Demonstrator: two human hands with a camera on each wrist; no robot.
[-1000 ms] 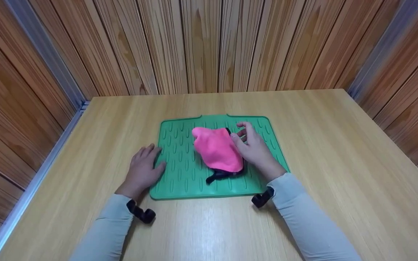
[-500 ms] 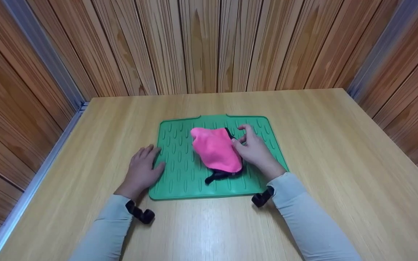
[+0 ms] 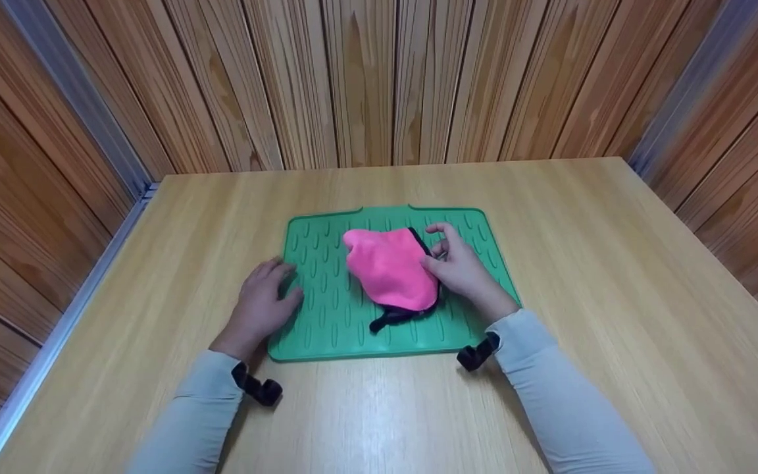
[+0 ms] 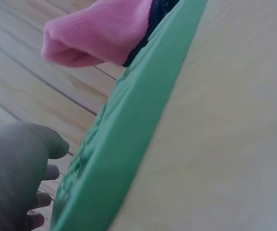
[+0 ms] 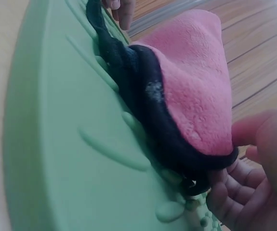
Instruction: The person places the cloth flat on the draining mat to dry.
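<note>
A pink fleece piece with black edging and a short black strap (image 3: 392, 266) lies bunched on the ribbed green mat (image 3: 326, 336). My right hand (image 3: 461, 266) pinches its right edge. In the right wrist view, the thumb (image 5: 254, 130) presses the pink side while curled fingers reach under the dark trim (image 5: 172, 139). At the mat's left edge is my left hand (image 3: 260, 299), its fingers relaxed and holding nothing. Its thumb (image 4: 54, 144) hangs close to the mat's rim in the left wrist view, with the pink fleece (image 4: 99, 29) farther off.
The mat sits on a light wooden table (image 3: 616, 276). Wood-panelled walls (image 3: 366, 85) rise behind and on both sides, with a metal strip (image 3: 63, 316) along the left. Each wrist wears a small black camera (image 3: 267, 393).
My right thumb and fingers have closed onto the fleece's right edge. The left hand has risen slightly, and its fingers now bend over the mat's left edge.
</note>
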